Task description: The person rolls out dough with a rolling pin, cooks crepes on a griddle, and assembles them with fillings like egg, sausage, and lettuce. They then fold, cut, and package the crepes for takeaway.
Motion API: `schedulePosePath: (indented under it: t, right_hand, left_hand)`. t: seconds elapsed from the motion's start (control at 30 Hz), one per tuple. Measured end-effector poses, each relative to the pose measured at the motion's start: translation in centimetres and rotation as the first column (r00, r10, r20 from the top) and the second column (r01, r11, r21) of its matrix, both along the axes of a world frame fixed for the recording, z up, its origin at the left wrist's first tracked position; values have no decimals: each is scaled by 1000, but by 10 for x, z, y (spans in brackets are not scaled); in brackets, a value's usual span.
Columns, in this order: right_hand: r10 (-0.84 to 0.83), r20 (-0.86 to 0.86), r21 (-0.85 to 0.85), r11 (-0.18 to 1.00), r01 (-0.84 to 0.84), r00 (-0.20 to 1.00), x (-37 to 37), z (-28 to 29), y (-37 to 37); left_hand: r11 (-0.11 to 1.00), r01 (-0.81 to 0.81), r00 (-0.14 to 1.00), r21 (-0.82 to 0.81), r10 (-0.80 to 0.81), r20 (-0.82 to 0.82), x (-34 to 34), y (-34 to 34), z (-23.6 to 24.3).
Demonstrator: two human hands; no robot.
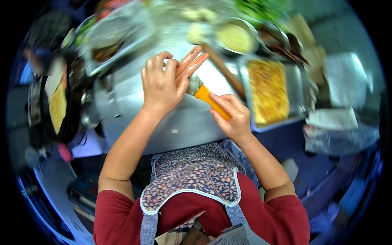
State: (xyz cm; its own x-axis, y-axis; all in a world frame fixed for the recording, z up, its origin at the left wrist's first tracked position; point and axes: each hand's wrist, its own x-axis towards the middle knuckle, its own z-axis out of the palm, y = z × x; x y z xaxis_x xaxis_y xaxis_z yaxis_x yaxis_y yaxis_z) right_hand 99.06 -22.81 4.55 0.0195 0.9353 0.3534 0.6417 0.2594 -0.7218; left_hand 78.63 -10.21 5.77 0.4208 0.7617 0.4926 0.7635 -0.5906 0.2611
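In the middle of the metal table, my left hand is closed around two sausages lying side by side, their far ends sticking out past my fingers. My right hand grips the orange handle of a scraper. Its grey blade points up and left and reaches close to my left fingertips and the near part of the sausages. Whether the blade touches them I cannot tell. A wooden rolling pin lies slantwise just beyond my right hand.
To the right, a metal tray holds a yellow-brown food slab. Behind stand a bowl of pale yellow batter, dough pieces and a bowl with dark spoons. A plastic-lined tray is far left; a flatbread lies on a dark griddle.
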Motion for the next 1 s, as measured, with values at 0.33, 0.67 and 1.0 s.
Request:
schedulePosePath:
  t: [0.33, 0.67, 1.0]
  right_hand:
    - [-412, 53, -178, 892, 415, 910, 227, -52, -70]
    - [-516, 158, -268, 798, 540, 842, 323, -33, -114]
    - [-584, 436, -44, 746, 664, 685, 348, -96, -88]
  left_hand:
    - [913, 406, 908, -33, -407, -98, 304, -9, -85]
    - [922, 386, 908, -3, -381, -172, 329, 10, -101]
    - [924, 378, 912, 60, -361, -194, 371, 11, -116]
